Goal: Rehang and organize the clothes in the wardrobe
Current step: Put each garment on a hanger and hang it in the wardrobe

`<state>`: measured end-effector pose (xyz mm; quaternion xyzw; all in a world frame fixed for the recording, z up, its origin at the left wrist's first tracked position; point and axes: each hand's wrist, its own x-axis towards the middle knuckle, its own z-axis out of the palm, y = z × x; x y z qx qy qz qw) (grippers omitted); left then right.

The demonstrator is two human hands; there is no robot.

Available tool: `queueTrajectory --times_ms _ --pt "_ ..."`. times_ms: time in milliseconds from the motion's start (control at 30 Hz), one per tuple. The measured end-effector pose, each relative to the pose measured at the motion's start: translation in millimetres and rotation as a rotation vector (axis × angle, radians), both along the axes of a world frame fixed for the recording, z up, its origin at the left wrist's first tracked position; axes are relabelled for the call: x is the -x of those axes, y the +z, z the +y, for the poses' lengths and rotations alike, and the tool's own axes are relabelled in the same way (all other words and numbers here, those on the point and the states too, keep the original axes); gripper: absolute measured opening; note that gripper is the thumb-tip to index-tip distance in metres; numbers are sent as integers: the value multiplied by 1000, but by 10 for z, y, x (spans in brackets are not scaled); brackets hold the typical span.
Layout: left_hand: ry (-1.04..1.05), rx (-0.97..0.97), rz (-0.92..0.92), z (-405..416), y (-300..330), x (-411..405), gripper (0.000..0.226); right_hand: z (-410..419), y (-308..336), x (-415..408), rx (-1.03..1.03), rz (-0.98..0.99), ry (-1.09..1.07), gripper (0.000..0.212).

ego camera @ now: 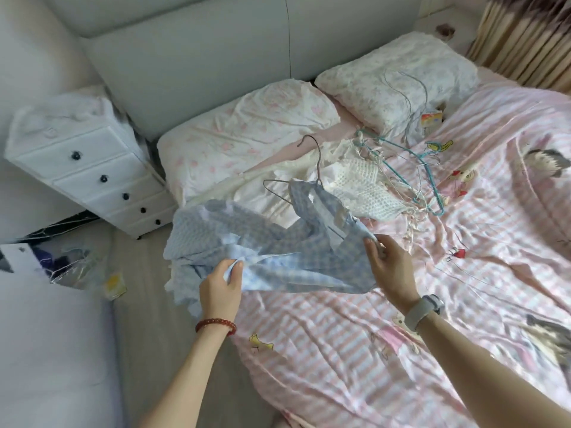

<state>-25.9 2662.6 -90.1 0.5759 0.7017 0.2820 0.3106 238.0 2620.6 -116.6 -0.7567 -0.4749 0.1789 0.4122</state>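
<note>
Shirt (272,242), blue check, hangs in the air over the bed's (386,350) near edge, stretched between both hands, with a wire hanger (309,177) threaded in its collar. Left hand (221,287) pinches a hem fold between thumb and fingers. Right hand (387,264) grips the shoulder edge, fingers curled. Behind, a white knit (361,186) lies by a tangle of hangers (411,168) near two pillows (395,78).

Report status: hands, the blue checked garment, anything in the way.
Left hand pinches the blue checked garment; right hand grips its far edge. Wire hanger partly inside it. Loose hangers and white knit on the bed beyond.
</note>
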Motion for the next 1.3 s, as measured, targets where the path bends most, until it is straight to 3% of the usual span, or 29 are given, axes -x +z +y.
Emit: queueTrajectory --times_ms 167,400,567,733,900,1000,1133,1300 --pt "141 -3 -3 -1254 123 390 25 -876 256 333 68 -55 248 22" --pt "169 224 49 -2945 -118 878 19 -2117 303 815 305 -142 634 23" --pt "345 325 -28 -3937 -183 1276 24 -2607 303 1251 431 -249 1018 26" --pt "607 313 -65 -4928 -65 1651 33 -2979 402 1976 434 -312 1245 39" --pt "933 220 -22 -6063 154 2107 21 -3625 656 2964 377 -299 1437 28" --pt "1154 131 -8 -6771 323 2298 28 -4113 763 3479 303 -193 1552 17" --pt "1490 -3 -21 -7621 584 2516 31 -4724 1027 4089 219 -159 1786 20" --pt "1789 -126 50 -8428 997 2738 30 -5436 1537 4809 165 -271 2132 19"
